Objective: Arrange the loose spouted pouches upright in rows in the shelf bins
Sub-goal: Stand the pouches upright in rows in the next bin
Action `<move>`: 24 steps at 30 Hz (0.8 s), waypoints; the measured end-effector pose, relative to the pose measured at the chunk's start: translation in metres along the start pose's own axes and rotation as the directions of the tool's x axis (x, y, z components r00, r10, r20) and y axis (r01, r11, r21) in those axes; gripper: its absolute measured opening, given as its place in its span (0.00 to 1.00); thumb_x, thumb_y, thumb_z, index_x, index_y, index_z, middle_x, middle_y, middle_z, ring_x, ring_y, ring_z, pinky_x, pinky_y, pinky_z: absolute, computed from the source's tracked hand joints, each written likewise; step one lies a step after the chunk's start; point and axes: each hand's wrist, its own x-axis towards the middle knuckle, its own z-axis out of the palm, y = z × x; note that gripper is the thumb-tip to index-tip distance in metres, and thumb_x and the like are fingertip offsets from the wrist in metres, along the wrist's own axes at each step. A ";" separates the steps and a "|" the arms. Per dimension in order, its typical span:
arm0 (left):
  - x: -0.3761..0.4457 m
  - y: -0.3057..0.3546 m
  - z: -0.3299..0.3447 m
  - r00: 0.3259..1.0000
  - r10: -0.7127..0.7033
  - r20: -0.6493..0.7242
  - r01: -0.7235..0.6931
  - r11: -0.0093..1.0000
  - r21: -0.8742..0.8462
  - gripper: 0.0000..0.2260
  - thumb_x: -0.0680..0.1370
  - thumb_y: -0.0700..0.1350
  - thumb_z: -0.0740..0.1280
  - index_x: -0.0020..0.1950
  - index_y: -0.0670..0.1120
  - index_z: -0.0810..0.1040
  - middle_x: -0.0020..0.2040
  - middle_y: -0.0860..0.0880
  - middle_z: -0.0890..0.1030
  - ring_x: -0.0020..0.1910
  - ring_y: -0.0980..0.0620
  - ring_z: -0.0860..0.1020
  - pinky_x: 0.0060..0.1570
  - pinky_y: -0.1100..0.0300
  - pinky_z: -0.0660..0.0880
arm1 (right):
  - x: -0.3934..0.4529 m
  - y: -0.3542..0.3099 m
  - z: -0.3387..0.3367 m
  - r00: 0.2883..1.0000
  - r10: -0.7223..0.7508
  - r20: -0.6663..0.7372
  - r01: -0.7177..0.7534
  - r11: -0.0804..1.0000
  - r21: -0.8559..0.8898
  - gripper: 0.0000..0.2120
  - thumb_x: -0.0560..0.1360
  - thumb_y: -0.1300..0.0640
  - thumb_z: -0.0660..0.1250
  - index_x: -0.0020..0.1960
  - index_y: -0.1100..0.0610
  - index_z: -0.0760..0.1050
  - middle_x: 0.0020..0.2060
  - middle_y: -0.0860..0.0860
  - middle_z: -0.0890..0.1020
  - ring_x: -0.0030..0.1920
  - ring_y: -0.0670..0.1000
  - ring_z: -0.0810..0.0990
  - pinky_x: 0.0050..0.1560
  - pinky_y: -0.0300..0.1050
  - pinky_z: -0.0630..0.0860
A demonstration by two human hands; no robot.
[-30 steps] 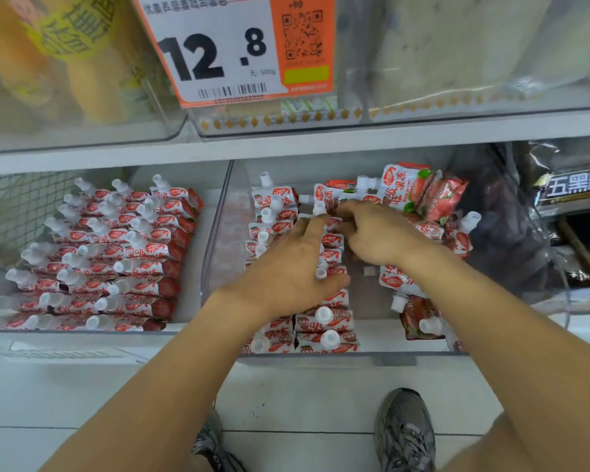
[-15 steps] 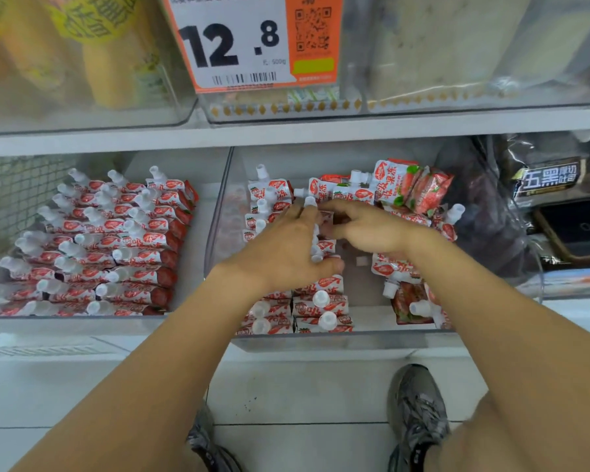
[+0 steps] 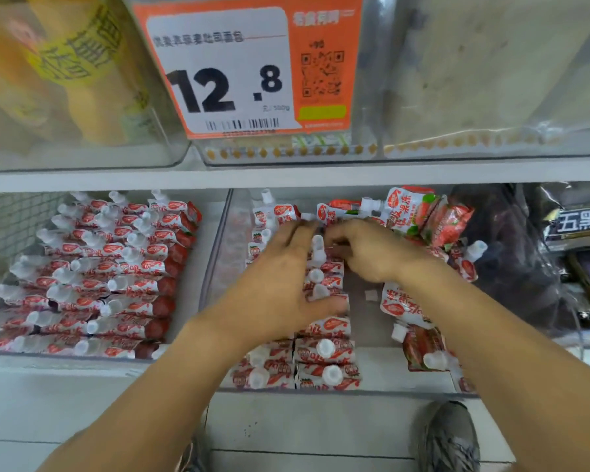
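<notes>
Clear plastic walls divide the shelf, so I take the middle bin (image 3: pixel 218 267) as my landmark and read across from the left. Left of it, the neighbouring bin (image 3: pixel 0 233) already holds pouches standing in neat rows (image 3: pixel 109 267), caps up. Inside the middle bin, two upright rows (image 3: pixel 324 356) run along its left side, from the front wall toward the back.

To do this step well, I judge I should keep those rows braced while the next pouch is seated, spout up and snug against the last one, so nothing tips over.

My left hand (image 3: pixel 280 284) lies flat over the rows, fingers nearly straight and spread, pressing on the pouch tops and gripping nothing. My right hand (image 3: pixel 372 250), just right of it toward the back of the bin, has its fingers curled in by a white spout (image 3: pixel 318 247); whether they pinch a pouch I cannot tell.

Along the right side of the middle bin, loose pouches (image 3: pixel 419 216) lie tumbled, some flat, some leaning, waiting to be stood up.
</notes>
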 end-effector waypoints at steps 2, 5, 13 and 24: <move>0.013 -0.004 -0.003 1.000 -0.012 0.004 0.012 1.000 -0.014 0.45 0.68 0.62 0.73 0.76 0.49 0.55 0.73 0.52 0.60 0.70 0.55 0.61 0.62 0.70 0.56 | -0.005 0.003 -0.005 0.996 0.031 0.083 -0.037 0.996 0.079 0.20 0.78 0.65 0.61 0.62 0.44 0.78 0.60 0.46 0.80 0.57 0.51 0.78 0.53 0.44 0.75; 0.025 -0.009 0.000 0.991 -0.017 0.134 0.017 1.000 0.002 0.39 0.68 0.66 0.69 0.74 0.52 0.60 0.69 0.53 0.68 0.67 0.53 0.68 0.64 0.59 0.68 | -0.015 0.001 -0.015 0.990 0.054 0.129 -0.062 0.996 0.059 0.25 0.78 0.66 0.59 0.68 0.44 0.74 0.66 0.47 0.77 0.61 0.51 0.77 0.58 0.44 0.74; 0.021 -0.011 0.002 0.983 -0.050 0.176 0.032 0.994 0.100 0.34 0.73 0.67 0.63 0.72 0.50 0.61 0.65 0.50 0.73 0.61 0.50 0.72 0.57 0.55 0.72 | -0.014 0.011 -0.033 0.963 0.134 -0.234 -0.186 0.958 -0.218 0.33 0.71 0.52 0.75 0.73 0.54 0.66 0.68 0.55 0.73 0.69 0.58 0.69 0.66 0.51 0.70; 0.015 -0.013 0.008 0.991 0.002 0.133 -0.008 0.999 0.045 0.28 0.76 0.64 0.60 0.72 0.51 0.62 0.63 0.51 0.75 0.61 0.49 0.73 0.60 0.53 0.71 | 0.002 -0.006 -0.029 0.944 0.031 -0.330 -0.121 0.959 -0.255 0.10 0.75 0.59 0.71 0.54 0.51 0.74 0.48 0.54 0.80 0.46 0.56 0.75 0.41 0.44 0.63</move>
